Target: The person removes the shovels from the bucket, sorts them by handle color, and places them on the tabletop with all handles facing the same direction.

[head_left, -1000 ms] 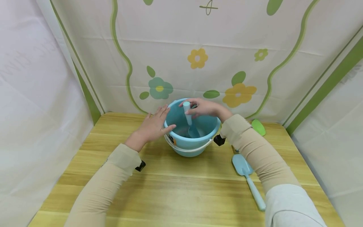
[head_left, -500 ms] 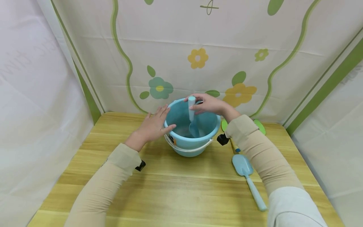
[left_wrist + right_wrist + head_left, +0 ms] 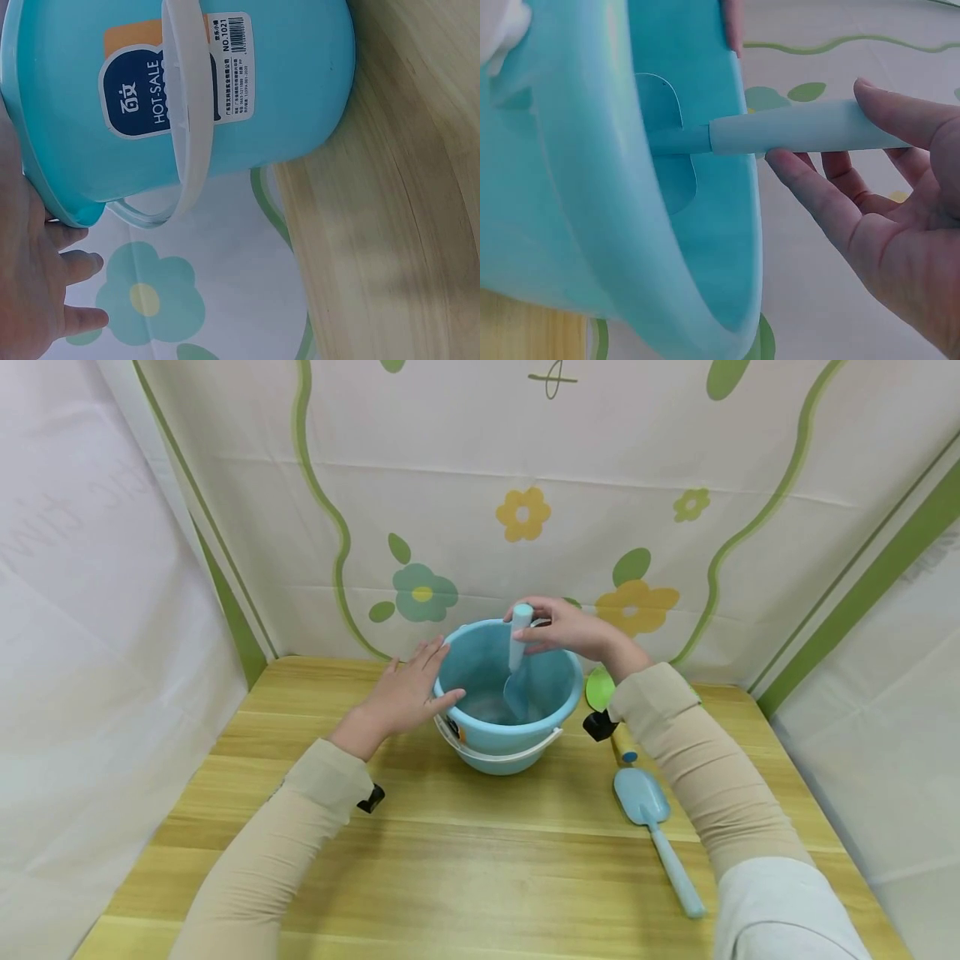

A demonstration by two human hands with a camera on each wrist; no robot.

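A light blue bucket (image 3: 480,739) with a white bail handle (image 3: 498,752) stands on the wooden table. My left hand (image 3: 420,681) lies flat against its left rim, fingers straight. In the left wrist view the bucket (image 3: 285,90) shows a label, and my left hand (image 3: 67,289) reaches past the rim. My right hand (image 3: 534,627) pinches the pale handle of a blue toy shovel (image 3: 519,639), held upright with its blade down inside the bucket. The right wrist view shows the shovel handle (image 3: 802,127) between thumb and fingers of my right hand (image 3: 829,131), beside the bucket (image 3: 577,187).
A second blue shovel (image 3: 654,831) lies on the table (image 3: 480,860) under my right forearm. A green scoop (image 3: 597,687) with a yellow handle lies behind it, partly hidden by the sleeve. Flowered cloth walls close in the back and both sides.
My right hand has lifted the shovel up and a little to the right inside the bucket, which uncovered the green scoop. The left hand and the bucket have stayed put.
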